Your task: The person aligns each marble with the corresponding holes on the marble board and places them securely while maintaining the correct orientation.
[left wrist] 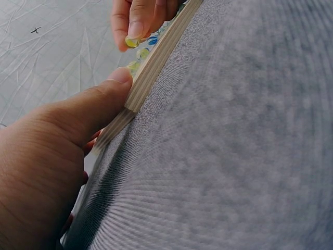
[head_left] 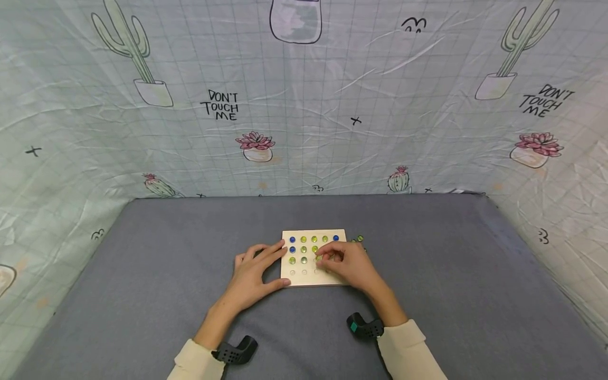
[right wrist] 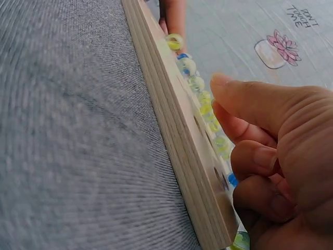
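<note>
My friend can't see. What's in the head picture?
A right hand pinches a yellow-green glassy marble above a pale rectangular wooden board holding blue and yellow-green marbles; the left hand touches the board's left edge. Grey cloth lies underneath.

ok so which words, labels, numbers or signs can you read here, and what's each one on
"DON'T TOUCH ME": pale grid-printed cloth backdrop, left of centre
"DON'T TOUCH ME": same backdrop, far right
"DON'T TOUCH ME": same backdrop, right wrist view
"X": black cross-shaped marks, same backdrop
No readable text on pale wooden board, blue and green glass marbles or black perforated wristbands.
</note>
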Action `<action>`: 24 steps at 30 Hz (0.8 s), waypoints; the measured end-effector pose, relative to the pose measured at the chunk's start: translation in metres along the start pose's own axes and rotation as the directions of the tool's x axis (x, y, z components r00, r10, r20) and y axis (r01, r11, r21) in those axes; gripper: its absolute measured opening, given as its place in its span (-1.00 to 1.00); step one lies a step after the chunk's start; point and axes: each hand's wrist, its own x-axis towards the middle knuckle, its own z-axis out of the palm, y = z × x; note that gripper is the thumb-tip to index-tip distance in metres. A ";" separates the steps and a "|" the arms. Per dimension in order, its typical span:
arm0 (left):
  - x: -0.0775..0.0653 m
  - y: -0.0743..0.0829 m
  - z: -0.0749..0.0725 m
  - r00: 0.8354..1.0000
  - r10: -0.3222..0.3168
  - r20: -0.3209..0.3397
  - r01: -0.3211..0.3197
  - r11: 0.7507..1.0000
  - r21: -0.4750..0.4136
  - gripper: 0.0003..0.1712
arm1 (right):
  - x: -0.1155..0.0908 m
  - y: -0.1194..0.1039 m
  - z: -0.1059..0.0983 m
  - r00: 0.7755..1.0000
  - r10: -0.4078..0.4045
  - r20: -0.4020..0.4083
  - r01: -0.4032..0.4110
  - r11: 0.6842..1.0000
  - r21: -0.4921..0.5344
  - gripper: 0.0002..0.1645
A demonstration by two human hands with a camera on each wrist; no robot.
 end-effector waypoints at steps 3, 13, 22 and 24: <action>0.001 0.000 0.000 1.000 0.004 -0.005 -0.004 1.000 0.003 -0.16 | 0.001 0.000 0.002 1.000 -0.002 -0.010 0.002 1.000 -0.013 -0.87; 0.001 0.000 0.001 1.000 0.004 -0.011 -0.004 1.000 0.012 -0.16 | 0.002 0.002 0.007 1.000 -0.026 -0.016 0.025 0.998 -0.066 -0.88; 0.001 0.001 0.000 1.000 -0.004 -0.001 0.004 1.000 0.014 -0.18 | 0.002 0.003 0.010 0.998 -0.051 -0.038 0.048 0.995 -0.087 -0.86; 0.000 0.001 0.000 1.000 0.001 -0.005 -0.001 1.000 0.016 -0.18 | 0.002 0.003 0.010 0.997 -0.060 -0.040 0.056 0.994 -0.091 -0.86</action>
